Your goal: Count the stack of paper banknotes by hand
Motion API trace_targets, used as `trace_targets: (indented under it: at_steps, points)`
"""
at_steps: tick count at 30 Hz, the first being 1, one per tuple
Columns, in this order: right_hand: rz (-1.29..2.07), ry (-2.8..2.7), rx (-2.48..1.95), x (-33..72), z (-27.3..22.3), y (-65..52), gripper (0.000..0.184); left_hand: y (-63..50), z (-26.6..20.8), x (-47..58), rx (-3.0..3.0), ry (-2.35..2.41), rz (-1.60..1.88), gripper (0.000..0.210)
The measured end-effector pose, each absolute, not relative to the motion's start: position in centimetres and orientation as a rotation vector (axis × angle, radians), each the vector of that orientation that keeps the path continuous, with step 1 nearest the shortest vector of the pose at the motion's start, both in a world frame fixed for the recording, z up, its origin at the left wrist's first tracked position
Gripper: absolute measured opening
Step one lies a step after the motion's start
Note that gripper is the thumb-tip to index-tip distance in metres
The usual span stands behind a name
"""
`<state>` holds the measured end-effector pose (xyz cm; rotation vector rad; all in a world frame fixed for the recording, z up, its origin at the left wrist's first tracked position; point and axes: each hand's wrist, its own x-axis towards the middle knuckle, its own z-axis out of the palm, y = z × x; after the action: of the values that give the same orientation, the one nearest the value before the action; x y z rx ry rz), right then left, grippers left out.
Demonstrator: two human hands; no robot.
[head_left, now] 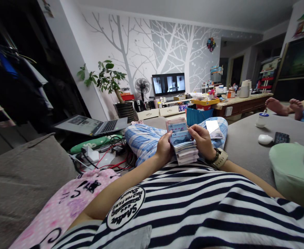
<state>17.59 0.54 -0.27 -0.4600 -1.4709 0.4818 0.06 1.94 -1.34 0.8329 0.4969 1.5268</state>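
A thick stack of pink and blue printed paper tickets (181, 136) lies fanned in front of my striped shirt. My left hand (164, 145) is closed on its left side, thumb over the front. At its upper right, the fingers of my right hand (201, 138) pinch the edge of a blue ticket. Pink tickets (176, 121) stick up behind the blue ones, and many white edges show below. The exact print is too small to read. On my right wrist is a pale-strapped watch (221, 158). A phone (214, 129) rests on my right leg, beyond the right hand.
An open laptop (92, 125) sits at left above tangled cables (115, 159). To the right on the sofa are a white mouse (265, 139), a black remote (282, 138), a small jar (262, 119) and a green neck pillow (292, 166). Another person's feet (284, 106) rest behind.
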Motion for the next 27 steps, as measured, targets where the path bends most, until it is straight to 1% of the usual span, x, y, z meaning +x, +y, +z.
trace_targets:
  at_steps: [14, 21, 27]
  points:
    - [0.486, -1.489, -0.456, 17.6, -0.3, 0.6, 0.064, 1.7, -0.9, -0.1, 0.914, 0.556, 1.503, 0.023]
    - [0.52, -1.456, -0.467, 17.4, -0.4, 0.4, 0.07, 1.3, -0.7, 0.2, 0.858, 0.563, 1.528, 0.024]
    - [0.583, -1.406, -0.543, 17.4, -0.3, 0.5, 0.074, 0.6, -0.1, 0.8, 0.854, 0.602, 1.597, 0.018]
